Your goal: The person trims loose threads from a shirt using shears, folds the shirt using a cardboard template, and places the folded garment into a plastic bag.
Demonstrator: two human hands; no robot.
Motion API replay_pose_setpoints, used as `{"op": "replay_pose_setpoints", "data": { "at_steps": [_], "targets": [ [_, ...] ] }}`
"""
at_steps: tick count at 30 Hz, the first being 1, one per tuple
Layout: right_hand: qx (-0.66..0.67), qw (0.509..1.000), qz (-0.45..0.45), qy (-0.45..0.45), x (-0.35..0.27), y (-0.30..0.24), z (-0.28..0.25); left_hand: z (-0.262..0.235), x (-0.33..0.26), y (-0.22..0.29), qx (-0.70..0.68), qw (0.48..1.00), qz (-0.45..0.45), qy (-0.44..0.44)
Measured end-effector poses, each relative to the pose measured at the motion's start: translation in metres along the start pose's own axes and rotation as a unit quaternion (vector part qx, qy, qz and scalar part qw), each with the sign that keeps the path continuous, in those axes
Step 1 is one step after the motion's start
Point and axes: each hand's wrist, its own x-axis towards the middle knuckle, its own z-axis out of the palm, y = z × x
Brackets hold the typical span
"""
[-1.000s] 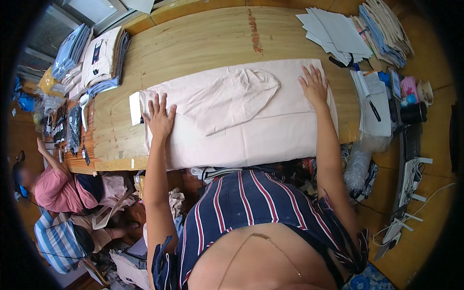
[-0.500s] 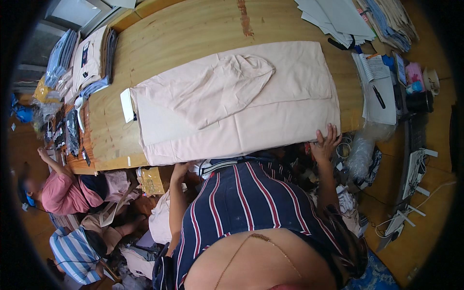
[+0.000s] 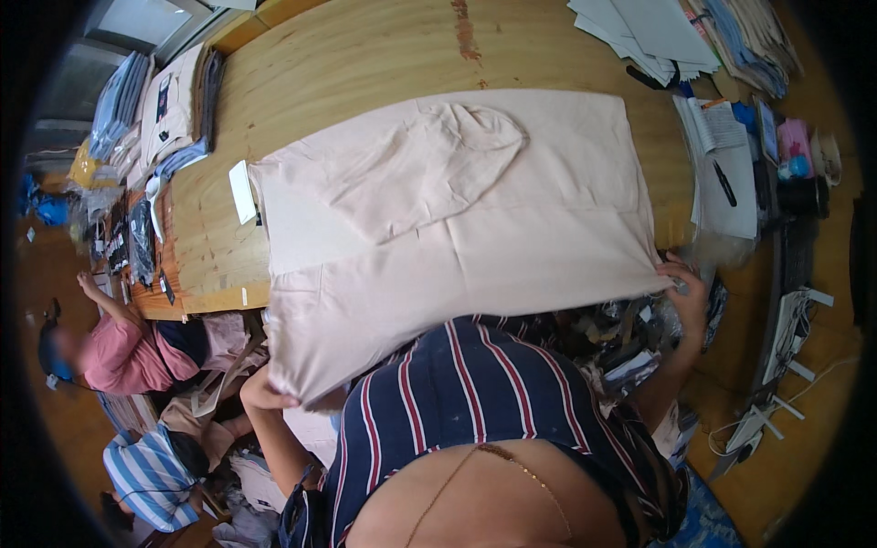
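A pale pink shirt (image 3: 548, 247) lies spread over the wooden table (image 3: 365, 64), with a sleeve folded across its upper part. My left hand (image 3: 265, 391) pinches its lower left corner, pulled down past the table's near edge and lifted toward me. At the lower right corner, my right hand (image 3: 687, 290) grips the cloth between thumb and fingers. The near edge of the shirt hangs between both hands in front of my body. A white card (image 3: 242, 192) sits against the shirt's left end.
Stacks of folded shirts (image 3: 174, 114) stand at the far left. Papers (image 3: 639, 41), a notepad with a pen (image 3: 724, 183) and folded cloth (image 3: 744, 50) lie on the right. Two people, one in pink (image 3: 137, 356), one in striped blue (image 3: 155, 484), are at lower left.
Both hands now hold the shirt's near corners. The left hand has drawn its corner down and left off the table; the right has moved outward to the right. The near edge has lifted toward me.
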Motion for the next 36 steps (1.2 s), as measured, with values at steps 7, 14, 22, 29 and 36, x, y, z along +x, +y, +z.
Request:
{"op": "replay_pose_setpoints", "data": {
  "at_steps": [7, 14, 22, 29, 36],
  "targets": [
    [0.378, 0.901, 0.076, 0.197, 0.113, 0.009, -0.004, -0.061, 0.081, -0.009, -0.231, 0.917, 0.322, 0.045],
    [-0.004, 0.967, 0.13, 0.221, 0.251, 0.003, 0.07, -0.117, 0.242, 0.046, -0.227, 0.955, 0.116, 0.151],
    [-0.281, 0.902, -0.115, 0.307, 0.225, -0.024, 0.069, -0.076, 0.213, 0.041, 0.308, 0.792, 0.156, 0.503],
    [-0.359, 0.932, 0.027, 0.039, 0.24, -0.046, 0.095, -0.041, 0.16, -0.021, 0.476, 0.797, 0.053, 0.367],
    [-0.063, 0.818, -0.548, -0.162, 0.184, -0.254, 0.199, -0.052, 0.183, -0.031, 0.464, 0.77, 0.169, 0.404]
  ]
}}
